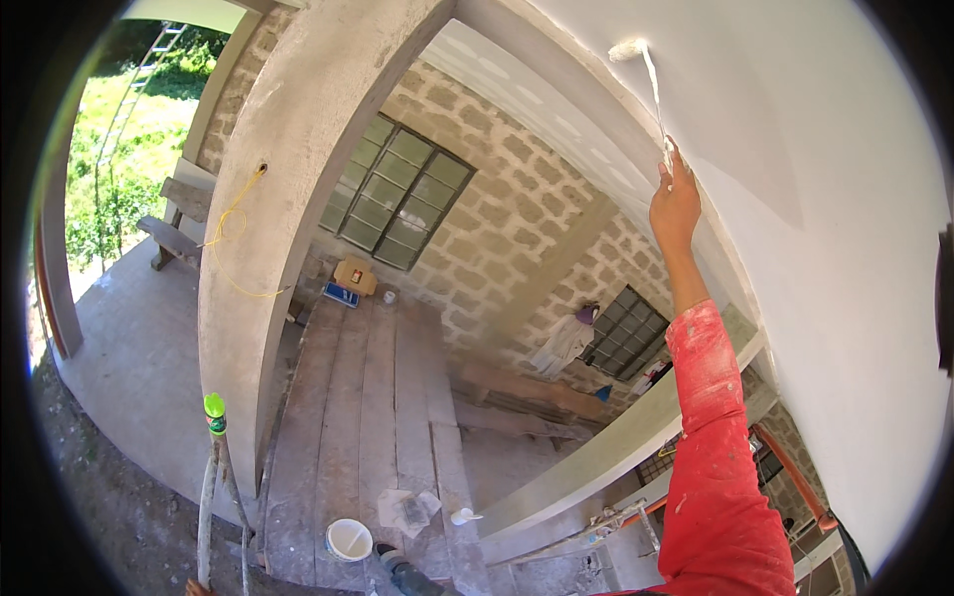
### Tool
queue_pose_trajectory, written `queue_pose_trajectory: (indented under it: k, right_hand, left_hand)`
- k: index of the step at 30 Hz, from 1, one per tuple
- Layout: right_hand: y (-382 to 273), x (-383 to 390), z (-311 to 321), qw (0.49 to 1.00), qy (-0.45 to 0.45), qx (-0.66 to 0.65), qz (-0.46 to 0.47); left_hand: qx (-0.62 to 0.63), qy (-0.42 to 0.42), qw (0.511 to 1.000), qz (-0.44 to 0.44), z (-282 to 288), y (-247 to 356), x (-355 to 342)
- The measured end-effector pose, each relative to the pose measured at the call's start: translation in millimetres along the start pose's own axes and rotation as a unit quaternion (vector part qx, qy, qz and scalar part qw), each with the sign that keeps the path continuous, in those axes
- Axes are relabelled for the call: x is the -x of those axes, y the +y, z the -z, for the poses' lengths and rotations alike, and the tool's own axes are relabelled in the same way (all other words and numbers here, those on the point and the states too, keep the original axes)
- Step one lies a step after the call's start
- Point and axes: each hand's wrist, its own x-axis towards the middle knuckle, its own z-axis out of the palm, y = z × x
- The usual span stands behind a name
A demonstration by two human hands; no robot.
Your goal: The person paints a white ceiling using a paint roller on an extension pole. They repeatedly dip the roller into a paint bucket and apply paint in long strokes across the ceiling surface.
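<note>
My right hand (676,199) is raised, with its fingers closed around the handle of a paint roller (651,74). The white-coated roller head touches the pale ceiling (795,89), close to its edge along the beam. A slightly darker patch shows on the ceiling beside the roller. My right arm wears a red sleeve spotted with pale dust or paint. At the lower left edge, just a sliver of my left hand (199,589) shows, its fingers around the foot of a thin wooden pole (208,517); most of that hand is cut off.
Below lie wooden planks (343,397) with a white bucket (349,539), a crumpled sheet (407,511) and my shoe (402,571). A concrete column (248,298) with a loose yellow wire (231,223) rises at left. Behind are a block wall (497,199) and a window (397,189).
</note>
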Motion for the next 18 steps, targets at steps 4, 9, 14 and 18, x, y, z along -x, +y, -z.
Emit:
queue_pose_trajectory:
  k: [4, 9, 14, 18]
  right_hand:
    - [36.3, 31.1, 9.9, 1.000, 0.004, 0.007, -0.027]
    - [80.3, 67.5, 34.3, 0.998, 0.009, 0.011, -0.066]
    - [129.3, 98.6, 58.9, 0.996, 0.031, 0.000, -0.079]
    - [153.6, 116.0, 72.4, 0.990, -0.012, -0.019, -0.143]
  left_hand:
    - [-0.008, 0.077, 0.997, -0.003, -16.9, -0.1, 3.9]
    - [-0.008, 0.026, 1.000, -0.002, 2.4, -1.1, 2.4]
    - [-0.013, 0.066, 0.998, -0.020, -4.5, 0.4, 2.6]
    - [0.000, 0.009, 1.000, 0.005, -9.6, 2.0, -1.4]
